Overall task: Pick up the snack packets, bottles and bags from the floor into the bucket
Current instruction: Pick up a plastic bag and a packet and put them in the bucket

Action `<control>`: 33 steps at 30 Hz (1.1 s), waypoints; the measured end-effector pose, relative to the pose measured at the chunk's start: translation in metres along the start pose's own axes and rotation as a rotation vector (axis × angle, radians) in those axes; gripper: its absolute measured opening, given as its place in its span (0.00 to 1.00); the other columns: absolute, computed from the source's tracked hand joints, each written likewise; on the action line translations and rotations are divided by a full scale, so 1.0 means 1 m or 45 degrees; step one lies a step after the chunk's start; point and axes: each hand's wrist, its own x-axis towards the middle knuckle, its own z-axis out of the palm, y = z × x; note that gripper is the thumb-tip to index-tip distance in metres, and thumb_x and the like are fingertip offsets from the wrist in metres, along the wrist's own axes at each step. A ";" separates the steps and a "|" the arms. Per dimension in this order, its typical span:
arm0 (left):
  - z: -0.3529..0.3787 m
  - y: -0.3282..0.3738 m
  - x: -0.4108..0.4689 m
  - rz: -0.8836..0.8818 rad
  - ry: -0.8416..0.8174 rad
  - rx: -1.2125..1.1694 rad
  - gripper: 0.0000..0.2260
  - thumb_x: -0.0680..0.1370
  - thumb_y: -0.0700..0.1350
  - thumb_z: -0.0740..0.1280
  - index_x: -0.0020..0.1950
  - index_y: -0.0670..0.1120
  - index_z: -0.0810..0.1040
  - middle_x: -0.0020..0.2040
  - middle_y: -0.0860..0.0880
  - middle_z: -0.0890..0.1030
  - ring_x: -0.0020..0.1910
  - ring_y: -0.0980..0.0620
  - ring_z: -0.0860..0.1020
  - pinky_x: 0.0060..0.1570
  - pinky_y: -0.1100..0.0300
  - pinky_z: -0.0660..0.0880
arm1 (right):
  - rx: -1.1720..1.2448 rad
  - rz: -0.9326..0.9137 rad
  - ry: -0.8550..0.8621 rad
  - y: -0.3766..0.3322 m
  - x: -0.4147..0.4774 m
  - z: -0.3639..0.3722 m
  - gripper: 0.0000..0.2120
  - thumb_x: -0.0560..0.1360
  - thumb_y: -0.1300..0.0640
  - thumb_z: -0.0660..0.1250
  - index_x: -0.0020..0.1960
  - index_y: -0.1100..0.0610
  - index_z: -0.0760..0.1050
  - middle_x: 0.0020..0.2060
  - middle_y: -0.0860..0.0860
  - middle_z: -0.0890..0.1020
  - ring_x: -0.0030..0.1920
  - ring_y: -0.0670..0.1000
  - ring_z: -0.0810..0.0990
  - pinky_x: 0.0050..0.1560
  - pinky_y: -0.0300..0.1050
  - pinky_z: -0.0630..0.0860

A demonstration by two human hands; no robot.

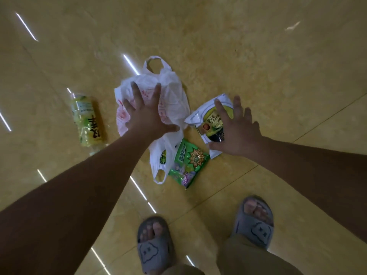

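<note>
White plastic bag lies crumpled on the floor; my left hand spreads a wide grip over it to gather it. Beside the bag, my right hand hovers, fingers splayed, over the white packet. No bucket visible.

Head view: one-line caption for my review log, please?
Both hands open, left hand over white plastic bag, right hand over white packet; green packet and yellow bottle on floor.

Left hand over plastic bag (fingers spread), right hand over white packet
</note>
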 end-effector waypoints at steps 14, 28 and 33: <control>0.014 -0.014 0.027 0.143 0.262 0.034 0.15 0.71 0.37 0.64 0.55 0.45 0.81 0.53 0.37 0.75 0.51 0.35 0.76 0.48 0.51 0.72 | -0.107 0.095 0.089 -0.017 0.032 0.019 0.59 0.61 0.33 0.75 0.77 0.42 0.38 0.76 0.61 0.46 0.74 0.69 0.50 0.63 0.67 0.66; -0.139 0.015 -0.064 0.244 0.397 -0.146 0.10 0.67 0.35 0.66 0.46 0.42 0.82 0.43 0.38 0.77 0.44 0.38 0.76 0.40 0.59 0.66 | -0.202 0.067 0.052 -0.021 -0.082 -0.110 0.57 0.58 0.30 0.72 0.77 0.42 0.45 0.75 0.57 0.53 0.70 0.66 0.58 0.60 0.64 0.68; -0.211 0.033 -0.109 0.308 0.429 -0.265 0.05 0.66 0.40 0.66 0.40 0.45 0.78 0.38 0.42 0.76 0.39 0.41 0.75 0.36 0.60 0.63 | -0.167 0.063 0.097 -0.045 -0.136 -0.181 0.55 0.60 0.29 0.70 0.76 0.40 0.42 0.76 0.56 0.51 0.72 0.65 0.56 0.60 0.64 0.67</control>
